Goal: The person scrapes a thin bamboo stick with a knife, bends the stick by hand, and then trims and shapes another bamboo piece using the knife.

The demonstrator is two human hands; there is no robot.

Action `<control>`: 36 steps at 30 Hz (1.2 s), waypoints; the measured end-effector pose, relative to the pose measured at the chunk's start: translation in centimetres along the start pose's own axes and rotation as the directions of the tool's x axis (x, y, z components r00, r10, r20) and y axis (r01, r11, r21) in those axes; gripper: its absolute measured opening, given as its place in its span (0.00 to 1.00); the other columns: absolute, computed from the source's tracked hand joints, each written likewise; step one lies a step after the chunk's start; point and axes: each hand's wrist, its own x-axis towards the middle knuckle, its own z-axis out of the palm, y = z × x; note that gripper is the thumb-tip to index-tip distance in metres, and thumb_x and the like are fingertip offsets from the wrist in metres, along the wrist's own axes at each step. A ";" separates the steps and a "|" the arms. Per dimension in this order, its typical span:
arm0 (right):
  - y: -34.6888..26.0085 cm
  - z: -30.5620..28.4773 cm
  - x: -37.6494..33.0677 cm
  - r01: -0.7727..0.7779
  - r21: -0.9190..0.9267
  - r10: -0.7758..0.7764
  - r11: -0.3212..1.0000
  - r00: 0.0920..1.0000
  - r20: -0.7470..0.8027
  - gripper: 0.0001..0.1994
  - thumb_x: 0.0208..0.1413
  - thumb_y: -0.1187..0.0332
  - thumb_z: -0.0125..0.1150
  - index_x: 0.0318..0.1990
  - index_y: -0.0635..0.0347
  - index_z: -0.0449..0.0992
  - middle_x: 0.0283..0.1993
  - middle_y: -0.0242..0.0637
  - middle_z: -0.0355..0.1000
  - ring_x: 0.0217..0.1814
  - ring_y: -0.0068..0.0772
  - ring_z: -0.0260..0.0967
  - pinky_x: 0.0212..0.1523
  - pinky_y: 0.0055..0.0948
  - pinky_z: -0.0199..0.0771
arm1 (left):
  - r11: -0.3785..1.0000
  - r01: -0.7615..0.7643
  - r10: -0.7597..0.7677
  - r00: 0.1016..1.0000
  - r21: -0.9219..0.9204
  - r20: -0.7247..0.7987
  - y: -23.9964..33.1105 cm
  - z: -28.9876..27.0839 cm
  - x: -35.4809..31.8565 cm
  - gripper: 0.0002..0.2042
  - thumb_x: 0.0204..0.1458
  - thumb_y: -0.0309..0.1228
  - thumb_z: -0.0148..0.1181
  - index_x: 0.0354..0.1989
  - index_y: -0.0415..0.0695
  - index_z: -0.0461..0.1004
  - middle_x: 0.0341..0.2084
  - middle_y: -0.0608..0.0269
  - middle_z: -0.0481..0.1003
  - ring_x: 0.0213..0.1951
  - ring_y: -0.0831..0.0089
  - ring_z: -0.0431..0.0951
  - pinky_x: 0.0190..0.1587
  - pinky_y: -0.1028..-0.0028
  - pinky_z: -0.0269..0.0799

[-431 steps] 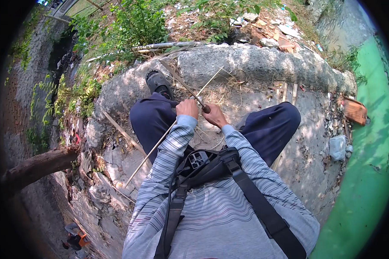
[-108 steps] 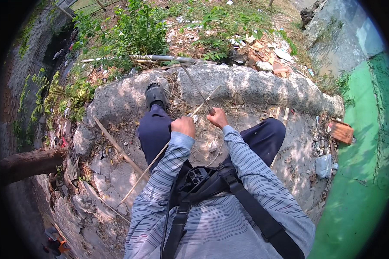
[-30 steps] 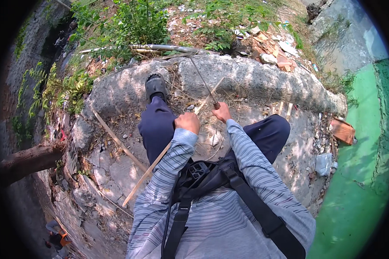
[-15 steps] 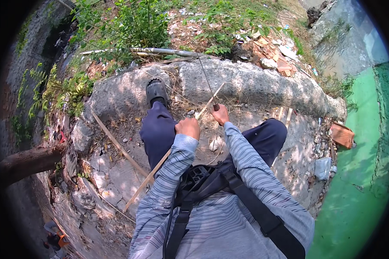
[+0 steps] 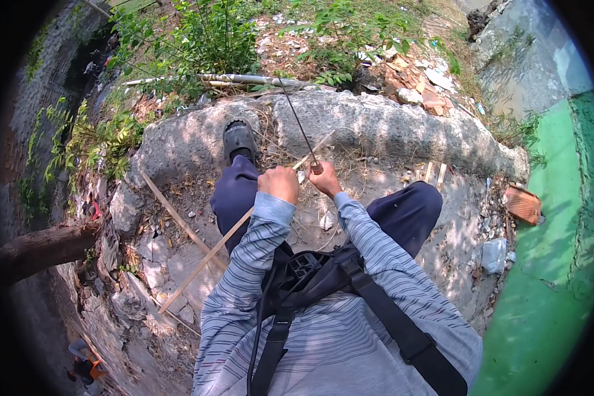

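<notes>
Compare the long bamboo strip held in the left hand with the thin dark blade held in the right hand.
The bamboo strip is pale tan, flat and wide; the dark blade is nearly black and very thin. The strip runs from the left hand down toward the person's left over the rubble; the blade rises from the right hand toward the stone ledge. Both are long, straight and gripped in closed fists.

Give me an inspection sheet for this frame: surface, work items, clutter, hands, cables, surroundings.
Surface: rough concrete slab, cracked, littered with dry chips.
Work items: long bamboo strip held across the lap; thin blade rising from the right fist.
Clutter: loose slat, brick, rubble.
Hands: left hand closed on the strip; right hand closed on the blade's handle.
Cables: nothing seen.
Surroundings: weeds, log, green water.
</notes>
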 end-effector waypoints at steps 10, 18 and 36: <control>4.0 -1.8 2.1 -0.090 -0.096 0.092 0.991 0.996 0.009 0.11 0.45 0.66 0.68 0.24 0.61 0.71 0.20 0.32 0.67 0.24 0.26 0.64 0.29 0.34 0.66 | 0.998 0.039 -0.026 0.971 -0.049 0.238 -1.3 -0.7 1.9 0.11 0.53 0.30 0.59 0.40 0.41 0.84 0.41 0.46 0.82 0.44 0.49 0.84 0.46 0.55 0.81; 1.2 -1.1 2.1 -0.189 -0.088 0.188 0.978 0.982 -0.020 0.10 0.48 0.64 0.66 0.28 0.63 0.76 0.24 0.37 0.74 0.28 0.31 0.71 0.34 0.34 0.71 | 0.982 0.176 -0.149 0.945 -0.067 0.290 -1.2 -1.9 1.9 0.13 0.53 0.33 0.60 0.44 0.46 0.85 0.43 0.51 0.83 0.47 0.55 0.84 0.48 0.60 0.80; -3.4 -3.5 -2.3 -0.175 0.242 0.177 0.955 0.984 0.014 0.15 0.57 0.61 0.67 0.41 0.64 0.74 0.26 0.36 0.74 0.26 0.27 0.77 0.27 0.30 0.78 | 0.991 0.118 -0.101 0.970 -0.062 0.221 -1.3 -1.2 1.8 0.12 0.53 0.33 0.60 0.43 0.44 0.85 0.46 0.49 0.82 0.49 0.51 0.83 0.51 0.57 0.79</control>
